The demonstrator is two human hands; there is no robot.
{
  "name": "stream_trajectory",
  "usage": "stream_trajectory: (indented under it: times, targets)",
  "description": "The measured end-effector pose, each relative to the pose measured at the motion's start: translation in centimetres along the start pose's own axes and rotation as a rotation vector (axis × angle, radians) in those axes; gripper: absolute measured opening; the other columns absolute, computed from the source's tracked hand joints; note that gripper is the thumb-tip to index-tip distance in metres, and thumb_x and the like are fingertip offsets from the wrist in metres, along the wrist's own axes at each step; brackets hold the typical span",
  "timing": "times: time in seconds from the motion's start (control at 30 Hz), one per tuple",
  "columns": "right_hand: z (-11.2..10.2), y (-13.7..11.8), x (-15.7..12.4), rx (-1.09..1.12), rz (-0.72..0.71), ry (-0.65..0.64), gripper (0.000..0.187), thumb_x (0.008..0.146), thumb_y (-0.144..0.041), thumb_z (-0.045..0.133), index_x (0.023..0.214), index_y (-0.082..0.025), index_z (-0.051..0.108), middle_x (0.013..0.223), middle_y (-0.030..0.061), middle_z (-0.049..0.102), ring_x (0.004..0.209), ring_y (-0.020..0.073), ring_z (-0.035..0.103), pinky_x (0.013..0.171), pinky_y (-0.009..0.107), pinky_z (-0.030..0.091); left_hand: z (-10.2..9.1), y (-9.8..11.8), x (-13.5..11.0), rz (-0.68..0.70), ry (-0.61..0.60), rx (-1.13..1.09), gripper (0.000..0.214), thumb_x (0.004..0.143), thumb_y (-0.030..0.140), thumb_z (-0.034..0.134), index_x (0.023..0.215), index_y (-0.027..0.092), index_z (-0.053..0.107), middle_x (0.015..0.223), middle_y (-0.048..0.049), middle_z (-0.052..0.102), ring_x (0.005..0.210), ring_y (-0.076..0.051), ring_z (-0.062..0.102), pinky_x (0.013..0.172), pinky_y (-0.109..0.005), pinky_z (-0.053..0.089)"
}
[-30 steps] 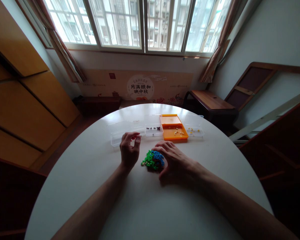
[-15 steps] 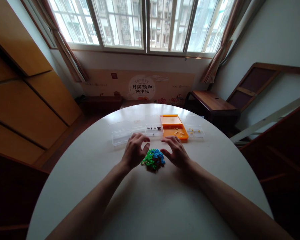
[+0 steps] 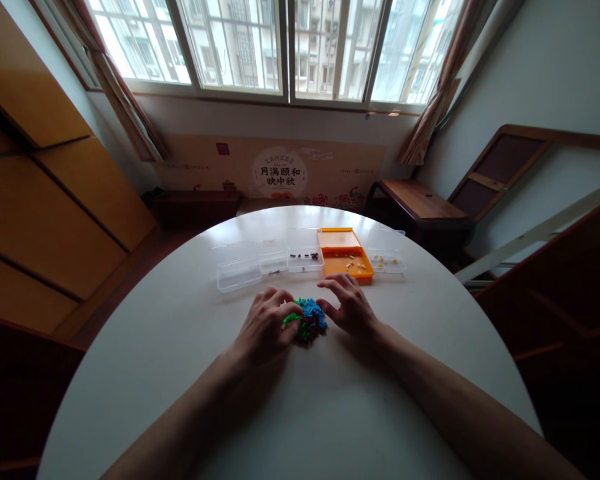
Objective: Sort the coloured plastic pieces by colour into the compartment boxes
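Note:
A small heap of green and blue bits (image 3: pixel 307 319) lies on the round white table (image 3: pixel 290 413). My left hand (image 3: pixel 267 323) rests on the heap's left side, fingers curled onto the green bits; what they pinch I cannot make out. My right hand (image 3: pixel 349 308) lies at the heap's right side, fingers spread and bent, fingertips by the blue bits, holding nothing that shows.
Beyond the heap stands a row of small boxes: clear boxes (image 3: pixel 237 273), one clear box with dark bits (image 3: pixel 305 259), an orange box (image 3: pixel 344 257) with pale bits, a clear box with yellow bits (image 3: pixel 387 257). A dark bench (image 3: pixel 420 210) stands behind the table.
My left hand came down from near the clear boxes onto the heap's left side. My right hand drew back from on top of the heap to its right edge.

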State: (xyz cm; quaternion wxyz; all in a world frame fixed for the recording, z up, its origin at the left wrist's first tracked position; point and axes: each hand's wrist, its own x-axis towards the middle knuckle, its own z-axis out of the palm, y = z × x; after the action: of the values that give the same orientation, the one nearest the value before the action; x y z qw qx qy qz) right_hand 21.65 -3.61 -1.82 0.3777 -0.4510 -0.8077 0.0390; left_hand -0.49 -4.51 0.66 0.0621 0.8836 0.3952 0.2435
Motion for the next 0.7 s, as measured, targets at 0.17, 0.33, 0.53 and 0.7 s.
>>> stream_trajectory:
  times: [0.17,0.33,0.53,0.7]
  targets:
    - [0.1,0.1,0.0,-0.001,-0.005,-0.004,0.023,0.087,-0.03,0.059,0.107,-0.02,0.063,0.108,0.0101,0.06,0.101,0.0253,0.054,0.089,0.043,0.047,0.5,0.0,-0.1,-0.005,0.003,-0.034,0.007,0.08,0.024,0.061,0.083,0.025,0.068,0.092,-0.0042,0.064,0.094,-0.024,0.052,0.083,-0.041,0.04]
    - [0.0,0.0,0.0,-0.008,-0.006,0.001,0.021,0.086,-0.028,0.059,0.105,-0.019,0.064,0.106,0.0103,0.061,0.1,0.0252,0.054,0.089,0.043,0.048,0.7,0.4,0.1,-0.017,-0.005,-0.048,0.006,0.081,0.025,0.063,0.082,0.025,0.069,0.091,-0.0033,0.063,0.091,-0.022,0.052,0.084,-0.041,0.039]
    - [-0.2,-0.3,0.2,0.017,-0.02,0.039,0.02,0.087,-0.029,0.059,0.104,-0.02,0.065,0.102,0.0096,0.062,0.097,0.0244,0.055,0.086,0.042,0.048,0.5,0.3,0.3,-0.064,0.122,-0.226,0.01,0.083,0.027,0.061,0.082,0.024,0.07,0.089,-0.0053,0.065,0.091,-0.022,0.055,0.085,-0.04,0.045]
    - [-0.1,-1.6,0.0,0.11,-0.153,0.074,0.019,0.089,-0.034,0.058,0.101,-0.022,0.066,0.098,0.0075,0.065,0.093,0.0213,0.057,0.084,0.038,0.048,0.6,-0.6,0.3,-0.131,0.226,-0.5,0.013,0.084,0.03,0.061,0.084,0.023,0.072,0.086,-0.0061,0.065,0.085,-0.019,0.061,0.079,-0.035,0.051]
